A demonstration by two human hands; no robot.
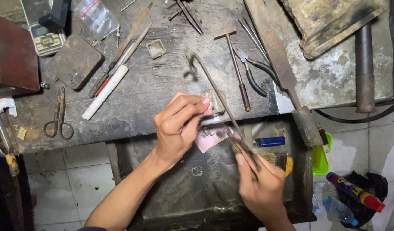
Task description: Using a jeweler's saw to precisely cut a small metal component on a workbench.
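— Now, left hand [177, 126]?
— Pinching a small pale piece [213, 101] at the bench's [162, 90] near edge.
— And right hand [259, 184]?
— Closed around a long thin metal tool [218, 96], blurred, slanting far-left across that piece.
— Round about?
— Pink paper [207, 137] just beneath; blue lighter [269, 141] right; hammer [236, 64] and pliers [254, 72] farther; scissors [59, 115] far left.

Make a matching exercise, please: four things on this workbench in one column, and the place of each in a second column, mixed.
1. scissors
2. blue lighter
3. small hammer
4. white stick

a. in the tray below the bench, near the right hand
b. left edge of the bench
c. beside the pliers
d. slanted, right of the scissors

Pairs: 1-b, 2-a, 3-c, 4-d
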